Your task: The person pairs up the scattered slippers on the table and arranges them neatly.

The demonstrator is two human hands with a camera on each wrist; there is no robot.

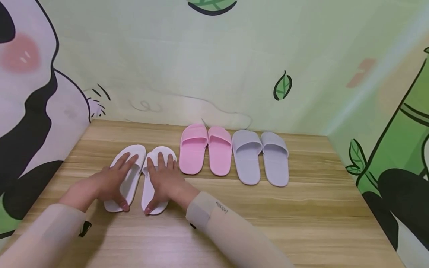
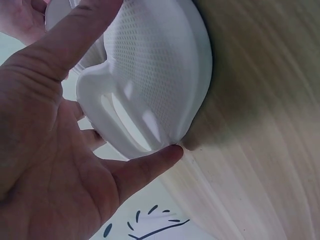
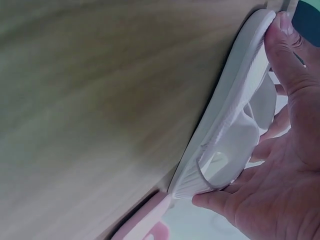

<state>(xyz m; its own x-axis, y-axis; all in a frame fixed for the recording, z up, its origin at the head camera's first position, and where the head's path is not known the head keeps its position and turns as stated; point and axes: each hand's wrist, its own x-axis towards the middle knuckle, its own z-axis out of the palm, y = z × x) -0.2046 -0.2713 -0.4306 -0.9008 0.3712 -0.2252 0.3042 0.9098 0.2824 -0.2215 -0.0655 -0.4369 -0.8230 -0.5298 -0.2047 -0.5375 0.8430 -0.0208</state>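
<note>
Two white slippers lie side by side at the left of the wooden surface. My left hand (image 1: pixel 112 182) is spread over the left white slipper (image 1: pixel 130 185), thumb towards its heel and fingers over its strap. In the left wrist view, one fingertip (image 2: pixel 175 151) touches the edge near the strap. The right white slipper (image 1: pixel 148 190) lies under my right hand (image 1: pixel 165 183), whose fingers extend over its strap. Seen from the right wrist, the thumb (image 3: pixel 281 42) rests at the heel edge and a finger reaches the toe end. Neither hand curls round its slipper.
To the right stand a pair of pink slippers (image 1: pixel 192 158) and a pair of grey slippers (image 1: pixel 247 165), toes towards the back wall. The wooden surface (image 1: pixel 301 223) meets a wall (image 1: pixel 214 67) printed with panda, leaf and bamboo drawings.
</note>
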